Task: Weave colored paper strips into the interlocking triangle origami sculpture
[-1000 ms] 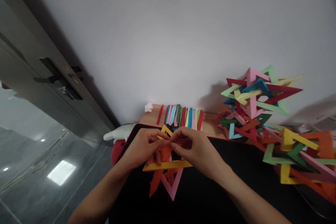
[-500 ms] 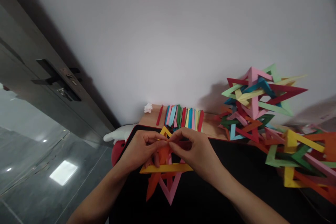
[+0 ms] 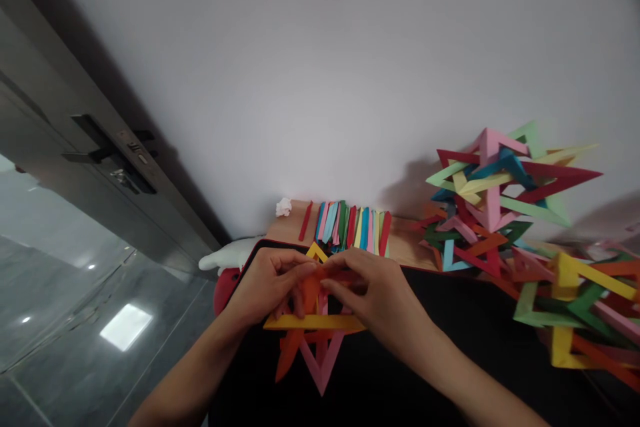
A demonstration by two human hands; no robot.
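Between my two hands is a folded-paper star model with a yellow strip [image 3: 315,323], pink triangle pieces [image 3: 321,370] and orange pieces [image 3: 289,353] woven through each other. My left hand [image 3: 273,285] is closed, its thumb and forefinger pinching an orange paper strip [image 3: 311,290] near the top of the model. From the other side, the bent fingers of my right hand [image 3: 367,283] pinch at the same orange strip. Part of the model is hidden behind my fingers. Below it lies a black mat [image 3: 425,387].
Folded paper strips [image 3: 350,223] in several colours lie in a row on a wooden surface [image 3: 410,247]. A crumpled white wad [image 3: 283,207] is beside them. Finished paper stars [image 3: 493,177] are stacked at right. At left are a grey door [image 3: 55,73] and tiled floor [image 3: 165,353].
The right fingertips have parted slightly, and more of the orange strip shows between my hands. The view has shifted a little, so the stars at right sit farther right.
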